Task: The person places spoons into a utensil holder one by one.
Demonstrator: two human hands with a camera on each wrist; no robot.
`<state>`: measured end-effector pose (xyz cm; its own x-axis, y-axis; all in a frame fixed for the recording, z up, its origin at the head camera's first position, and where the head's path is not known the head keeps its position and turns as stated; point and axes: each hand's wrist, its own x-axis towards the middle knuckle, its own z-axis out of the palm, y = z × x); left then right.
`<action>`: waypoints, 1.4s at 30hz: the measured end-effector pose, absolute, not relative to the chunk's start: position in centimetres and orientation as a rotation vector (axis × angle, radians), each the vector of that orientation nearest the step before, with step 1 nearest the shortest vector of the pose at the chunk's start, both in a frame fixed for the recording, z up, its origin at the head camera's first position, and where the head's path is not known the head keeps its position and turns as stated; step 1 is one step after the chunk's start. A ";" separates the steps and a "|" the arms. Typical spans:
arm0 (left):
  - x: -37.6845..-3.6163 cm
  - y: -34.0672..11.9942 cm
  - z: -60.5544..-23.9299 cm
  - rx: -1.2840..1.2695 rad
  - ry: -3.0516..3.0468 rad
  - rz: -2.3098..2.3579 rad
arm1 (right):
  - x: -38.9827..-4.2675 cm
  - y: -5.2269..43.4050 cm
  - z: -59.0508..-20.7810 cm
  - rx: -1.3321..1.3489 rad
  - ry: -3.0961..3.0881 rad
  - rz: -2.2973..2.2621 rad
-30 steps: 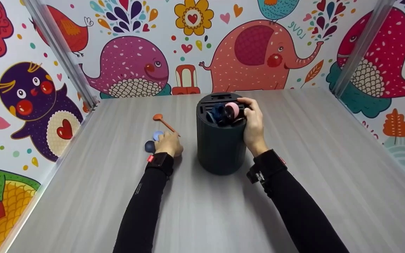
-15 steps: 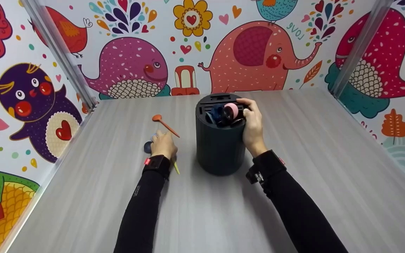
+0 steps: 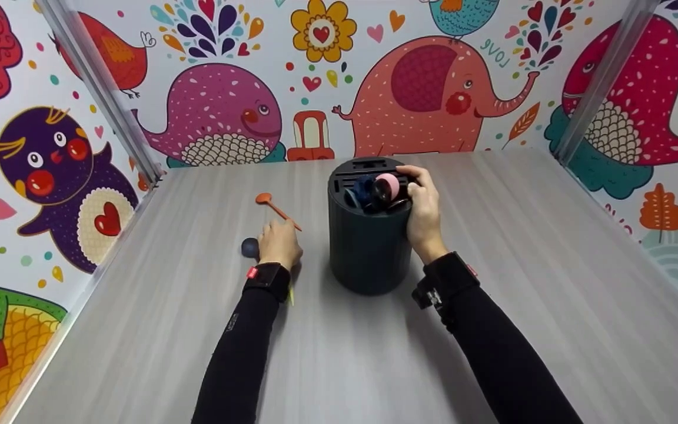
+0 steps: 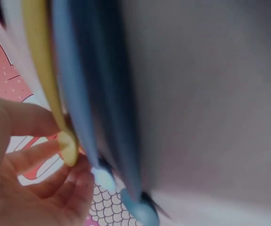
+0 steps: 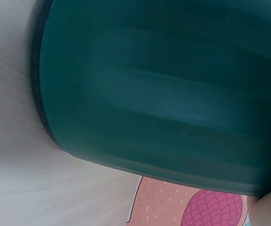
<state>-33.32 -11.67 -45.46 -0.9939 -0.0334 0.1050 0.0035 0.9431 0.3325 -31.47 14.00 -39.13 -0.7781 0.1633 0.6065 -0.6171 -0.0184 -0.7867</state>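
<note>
Gripping the rim of the dark teal cylindrical plastic holder [image 3: 368, 241], the right hand [image 3: 424, 212] steadies it; left of it, the left hand [image 3: 279, 242] clasps thin yellow and blue utensil handles [image 4: 64, 94].

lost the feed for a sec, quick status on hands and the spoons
Left hand grips yellow and blue spoons on the table. Right hand holds the dark holder at its rim. Orange spoon lies loose nearby.

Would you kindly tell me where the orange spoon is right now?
In the head view, the orange spoon lies on the table, left of the dark holder and just beyond the left hand.
</note>
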 end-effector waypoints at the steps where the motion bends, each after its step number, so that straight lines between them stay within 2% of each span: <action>1: -33.3 -11.6 -45.4 0.023 -2.991 -0.536 | -31.4 14.0 -39.1 0.472 -1.718 1.850; 15: -33.7 -11.3 -45.0 -0.163 -3.035 -0.881 | -31.5 14.1 -39.1 0.461 -1.723 1.884; 23: -33.5 -10.5 -44.0 -0.116 -2.786 -1.417 | -31.6 14.1 -39.2 0.481 -1.712 1.888; 29: -33.6 -10.2 -43.0 -0.114 -2.607 -1.341 | -31.6 14.2 -39.3 0.490 -1.704 1.887; 42: -33.3 -8.9 -40.9 -0.031 -2.215 -1.584 | -31.6 14.1 -39.3 0.514 -1.688 1.884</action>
